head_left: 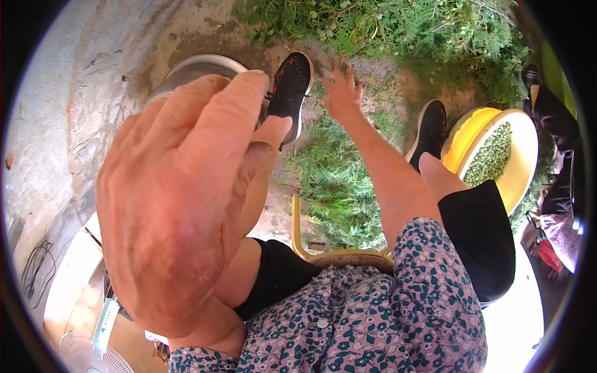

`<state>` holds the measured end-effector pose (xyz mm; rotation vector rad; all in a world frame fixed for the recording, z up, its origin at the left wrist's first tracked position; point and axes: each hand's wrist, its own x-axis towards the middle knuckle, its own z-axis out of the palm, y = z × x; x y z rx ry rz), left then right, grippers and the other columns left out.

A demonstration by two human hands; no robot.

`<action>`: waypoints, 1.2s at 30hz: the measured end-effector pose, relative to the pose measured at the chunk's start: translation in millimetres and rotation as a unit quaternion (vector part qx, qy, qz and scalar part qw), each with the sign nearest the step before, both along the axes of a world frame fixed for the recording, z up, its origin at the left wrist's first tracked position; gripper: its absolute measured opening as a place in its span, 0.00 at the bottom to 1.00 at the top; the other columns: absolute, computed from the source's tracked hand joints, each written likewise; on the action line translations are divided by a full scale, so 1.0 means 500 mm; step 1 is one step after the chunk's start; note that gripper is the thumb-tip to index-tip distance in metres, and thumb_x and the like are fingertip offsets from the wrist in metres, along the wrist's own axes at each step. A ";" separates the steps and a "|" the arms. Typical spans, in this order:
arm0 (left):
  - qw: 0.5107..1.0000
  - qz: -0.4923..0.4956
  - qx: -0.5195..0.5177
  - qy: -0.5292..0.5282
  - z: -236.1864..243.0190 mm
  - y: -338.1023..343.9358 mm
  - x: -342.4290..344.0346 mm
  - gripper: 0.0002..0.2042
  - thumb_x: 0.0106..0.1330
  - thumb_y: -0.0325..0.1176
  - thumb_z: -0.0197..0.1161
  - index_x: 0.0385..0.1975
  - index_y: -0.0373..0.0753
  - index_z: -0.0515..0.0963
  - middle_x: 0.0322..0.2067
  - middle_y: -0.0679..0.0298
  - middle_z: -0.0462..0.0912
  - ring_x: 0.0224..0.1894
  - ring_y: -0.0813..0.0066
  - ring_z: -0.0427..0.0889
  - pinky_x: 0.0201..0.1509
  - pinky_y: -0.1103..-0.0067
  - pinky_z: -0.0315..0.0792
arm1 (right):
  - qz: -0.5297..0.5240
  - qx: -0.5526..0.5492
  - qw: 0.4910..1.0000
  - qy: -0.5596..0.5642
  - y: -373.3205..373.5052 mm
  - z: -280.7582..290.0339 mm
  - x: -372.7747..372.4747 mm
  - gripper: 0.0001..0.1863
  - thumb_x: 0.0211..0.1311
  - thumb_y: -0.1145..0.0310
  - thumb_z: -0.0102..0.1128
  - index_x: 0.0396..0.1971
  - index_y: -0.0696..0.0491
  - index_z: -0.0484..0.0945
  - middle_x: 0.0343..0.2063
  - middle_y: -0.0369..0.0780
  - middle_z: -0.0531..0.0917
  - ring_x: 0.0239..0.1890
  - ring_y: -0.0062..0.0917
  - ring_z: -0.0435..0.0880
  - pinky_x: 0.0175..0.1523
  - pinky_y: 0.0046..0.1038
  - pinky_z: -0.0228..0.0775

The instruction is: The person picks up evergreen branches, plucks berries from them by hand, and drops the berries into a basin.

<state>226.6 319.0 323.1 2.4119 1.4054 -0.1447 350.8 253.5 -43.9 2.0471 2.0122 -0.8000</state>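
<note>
Foliage [379, 28] lies heaped just beyond the right hand [343, 96], with more strewn nearer the wrist and on the ground beside it. The right hand is spread wide, fingers apart, with nothing seen in it; it seems to be reaching low, so a light closing on a firm stem, rather than on feathery tips, would probably serve best. The left hand [177, 199] is raised close to the camera, fingers together and slightly bent; whether it holds anything cannot be told. Lowering it would clear the view of the basin [198, 67] partly hidden beyond its fingers. The bowl [525, 155] of green bits [491, 158] stands to the right of the right hand; the forearm should swing wide of its rim.
</note>
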 end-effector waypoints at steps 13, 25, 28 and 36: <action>0.997 -0.076 -0.019 -0.009 0.006 -0.026 0.029 0.20 0.52 0.33 0.61 0.46 0.36 0.74 0.42 0.51 0.77 0.42 0.52 0.75 0.45 0.69 0.69 | 0.063 -0.435 0.876 0.200 -0.278 0.107 -0.025 0.20 0.51 0.66 0.56 0.47 0.51 0.74 0.36 0.42 0.77 0.36 0.32 0.79 0.47 0.40 0.72; 0.991 -0.133 -0.006 0.004 -0.006 -0.030 0.076 0.20 0.52 0.36 0.60 0.44 0.33 0.73 0.39 0.50 0.77 0.40 0.50 0.75 0.43 0.66 0.68 | -0.127 -0.148 0.981 -0.015 -0.285 0.048 0.033 0.40 0.54 0.57 0.58 0.65 0.44 0.48 0.67 0.41 0.38 0.68 0.45 0.38 0.65 0.56 0.36; 0.988 -0.155 -0.010 -0.004 0.001 -0.030 0.103 0.19 0.51 0.32 0.59 0.44 0.34 0.73 0.40 0.52 0.77 0.40 0.54 0.76 0.45 0.66 0.69 | -0.315 -0.255 0.894 0.191 -0.384 0.057 -0.009 0.16 0.53 0.62 0.58 0.41 0.51 0.78 0.63 0.42 0.56 0.63 0.38 0.58 0.56 0.45 0.62; 0.986 -0.166 -0.017 0.003 0.006 -0.038 0.125 0.26 0.41 0.29 0.65 0.47 0.36 0.72 0.41 0.54 0.77 0.42 0.56 0.76 0.48 0.65 0.68 | -0.485 0.334 0.806 0.058 -0.050 0.001 0.309 0.09 0.49 0.75 0.52 0.30 0.57 0.79 0.27 0.47 0.78 0.30 0.38 0.78 0.36 0.34 0.70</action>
